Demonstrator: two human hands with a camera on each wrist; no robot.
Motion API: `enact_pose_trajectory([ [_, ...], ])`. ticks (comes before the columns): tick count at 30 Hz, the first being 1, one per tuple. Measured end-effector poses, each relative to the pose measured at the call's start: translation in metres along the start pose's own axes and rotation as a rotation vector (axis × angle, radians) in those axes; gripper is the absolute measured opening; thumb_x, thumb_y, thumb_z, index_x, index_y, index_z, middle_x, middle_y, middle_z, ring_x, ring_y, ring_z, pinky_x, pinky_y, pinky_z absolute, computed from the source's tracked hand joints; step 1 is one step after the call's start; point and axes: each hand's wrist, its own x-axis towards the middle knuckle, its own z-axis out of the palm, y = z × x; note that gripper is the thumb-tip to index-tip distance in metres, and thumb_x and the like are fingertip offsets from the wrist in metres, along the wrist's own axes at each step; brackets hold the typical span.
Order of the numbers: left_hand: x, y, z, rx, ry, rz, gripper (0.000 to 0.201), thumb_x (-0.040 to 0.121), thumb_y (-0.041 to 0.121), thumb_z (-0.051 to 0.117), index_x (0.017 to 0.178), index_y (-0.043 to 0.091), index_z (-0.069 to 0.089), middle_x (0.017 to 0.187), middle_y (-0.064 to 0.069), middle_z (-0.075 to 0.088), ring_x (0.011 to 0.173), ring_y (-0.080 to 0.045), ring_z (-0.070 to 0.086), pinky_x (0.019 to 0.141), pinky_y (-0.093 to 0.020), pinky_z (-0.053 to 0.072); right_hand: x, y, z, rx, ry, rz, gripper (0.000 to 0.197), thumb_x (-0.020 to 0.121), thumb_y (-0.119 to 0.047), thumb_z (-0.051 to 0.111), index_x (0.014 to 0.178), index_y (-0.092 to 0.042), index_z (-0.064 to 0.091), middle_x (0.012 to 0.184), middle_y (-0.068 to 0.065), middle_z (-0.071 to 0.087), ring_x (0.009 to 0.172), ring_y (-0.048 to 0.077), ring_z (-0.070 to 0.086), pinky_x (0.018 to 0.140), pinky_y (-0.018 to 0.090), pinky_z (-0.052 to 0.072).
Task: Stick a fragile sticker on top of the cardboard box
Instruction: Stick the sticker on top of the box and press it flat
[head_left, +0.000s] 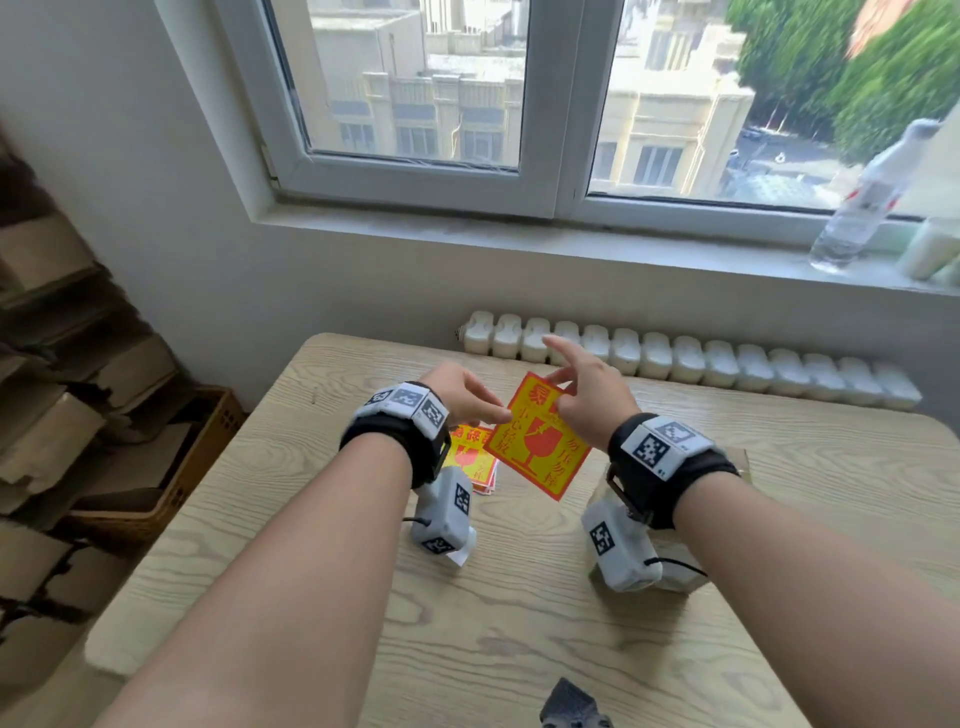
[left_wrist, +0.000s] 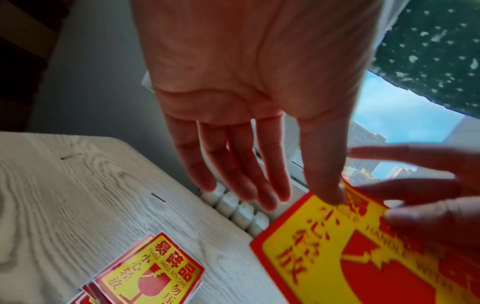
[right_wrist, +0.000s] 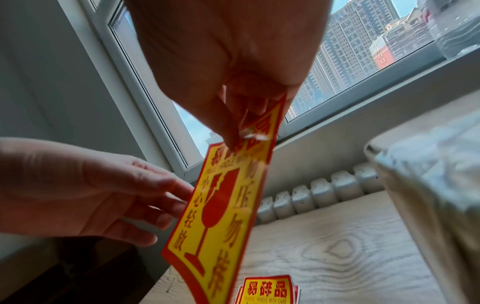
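Fragile sticker (head_left: 540, 439): thin, light, floppy, likely tacky once peeled, held above the desk (head_left: 519, 623) middle; right hand (head_left: 589, 400) pinches its top corner, the best hold; left hand (head_left: 462, 392) released, fingertips at its left edge; cardboard box hardly visible.

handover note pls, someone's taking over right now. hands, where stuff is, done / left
Right hand: pinches the top corner of one fragile sticker, held up above the table.
Left hand: open, fingers straight, fingertips at the sticker's left edge, not gripping.
Spare sticker stack: lies on the table under the left wrist.
Cardboard box: mostly hidden behind the right wrist, only a corner shows.
Done: one sticker picked up. Whether its backing is peeled off cannot be told.
Left: peel if needed, move over the box top, press it down flat.
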Motion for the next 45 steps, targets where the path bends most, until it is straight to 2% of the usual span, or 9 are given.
enact_pose_trajectory([
  [4,-0.004,0.019,0.02,-0.025,0.011,0.012,0.018,0.078,0.026,0.076,0.093,0.015,0.075,0.084,-0.002,0.069,0.079,-0.013,0.06,0.075,-0.028,0.053,-0.014,0.009,-0.027,0.045,0.049,-0.025,0.071,0.085,0.004,0.049,0.146,-0.03,0.036,0.116,0.0,0.069,0.094,0.019,0.067,0.066,0.032,0.06],
  [7,-0.007,0.038,0.034,-0.095,0.018,0.052,0.012,0.08,0.02,0.075,0.071,0.02,0.067,0.071,0.001,0.062,0.068,-0.01,0.055,0.07,-0.027,0.051,-0.027,0.02,-0.046,0.065,0.13,-0.032,0.072,0.082,0.001,0.055,0.145,-0.028,0.036,0.12,0.001,0.068,0.105,0.02,0.066,0.083,0.034,0.058],
  [10,-0.01,0.056,0.046,-0.226,0.051,0.06,0.014,0.082,0.017,0.073,0.072,0.019,0.064,0.071,0.001,0.06,0.067,-0.009,0.054,0.067,-0.024,0.049,-0.037,0.04,-0.066,0.099,0.278,0.073,0.076,0.079,-0.014,0.069,0.146,-0.024,0.035,0.133,0.004,0.057,0.119,0.022,0.057,0.099,0.038,0.05],
  [13,-0.014,0.069,0.06,-0.356,0.025,0.038,0.011,0.084,0.015,0.071,0.076,0.017,0.063,0.075,0.0,0.062,0.07,-0.01,0.055,0.068,-0.024,0.05,-0.048,0.066,-0.085,0.254,0.276,0.281,0.071,0.076,-0.026,0.076,0.139,-0.018,0.042,0.114,0.006,0.065,0.101,0.02,0.063,0.09,0.036,0.052],
  [17,-0.022,0.083,0.087,-0.446,-0.023,0.008,0.012,0.086,0.012,0.069,0.076,0.015,0.063,0.076,-0.001,0.062,0.067,-0.01,0.055,0.07,-0.026,0.05,-0.068,0.089,-0.096,0.489,0.115,0.403,0.044,0.082,-0.001,0.069,0.121,-0.01,0.053,0.092,0.011,0.068,0.074,0.021,0.07,0.065,0.035,0.058],
  [23,-0.026,0.086,0.122,-0.39,0.0,-0.046,0.01,0.082,0.011,0.072,0.078,0.015,0.064,0.075,0.0,0.066,0.067,-0.01,0.057,0.08,-0.032,0.054,-0.085,0.117,-0.092,0.468,0.249,0.499,0.026,0.078,0.001,0.071,0.078,-0.015,0.05,0.088,0.016,0.067,0.064,0.024,0.069,0.061,0.037,0.059],
  [31,-0.03,0.079,0.15,-0.289,0.086,-0.089,0.037,0.074,0.011,0.08,0.099,0.013,0.053,0.082,-0.005,0.068,0.071,-0.013,0.066,0.075,-0.035,0.058,-0.101,0.13,-0.082,0.198,0.206,0.483,0.02,0.074,-0.011,0.078,0.068,-0.017,0.06,0.075,0.001,0.069,0.074,0.02,0.072,0.072,0.039,0.062],
  [40,-0.025,0.077,0.158,-0.236,0.198,-0.091,0.03,0.075,0.013,0.079,0.072,0.018,0.049,0.075,-0.003,0.067,0.06,-0.011,0.064,0.076,-0.036,0.059,-0.102,0.124,-0.079,0.087,0.204,0.434,0.027,0.074,-0.019,0.079,0.061,-0.026,0.057,0.082,-0.002,0.066,0.08,0.014,0.063,0.068,0.025,0.047],
  [45,-0.028,0.083,0.158,-0.143,0.211,-0.091,0.026,0.067,0.014,0.078,0.064,0.018,0.053,0.079,-0.006,0.074,0.073,-0.018,0.072,0.081,-0.038,0.061,-0.098,0.122,-0.076,0.04,0.184,0.42,0.02,0.074,-0.022,0.079,0.069,-0.022,0.06,0.083,-0.002,0.064,0.081,0.015,0.061,0.073,0.028,0.052],
])
